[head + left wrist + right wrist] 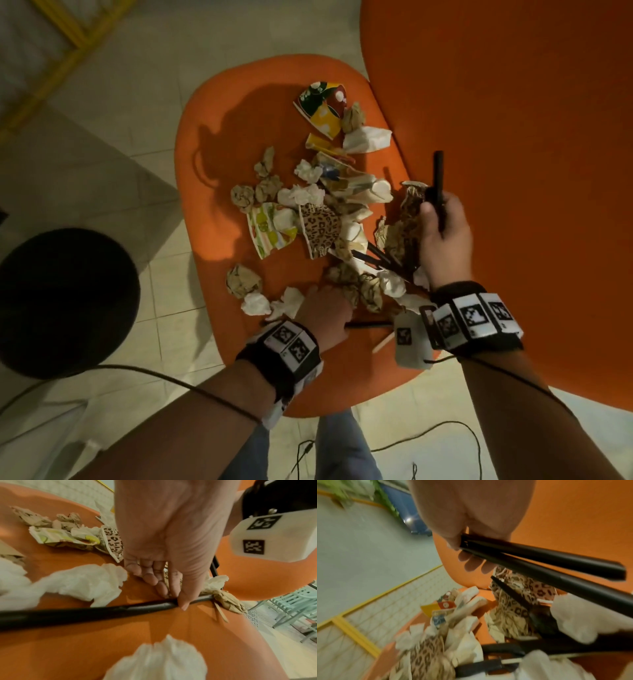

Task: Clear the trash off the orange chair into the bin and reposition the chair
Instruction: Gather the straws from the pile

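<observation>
Orange moulded plastic, the chair carries a heap of trash across its seat: crumpled brown paper balls, white tissue wads, a flattened leopard-print paper cup and a torn colourful cup toward the back edge. The right hand is clenched around two black plastic sticks, raised above the seat's right edge near the backrest. At the front edge, the left hand pinches another black stick that lies flat on the seat; whether it is a straw or cutlery handle is hard to tell. Off the seat's left edge, a round black bin stands on the tiled floor.
</observation>
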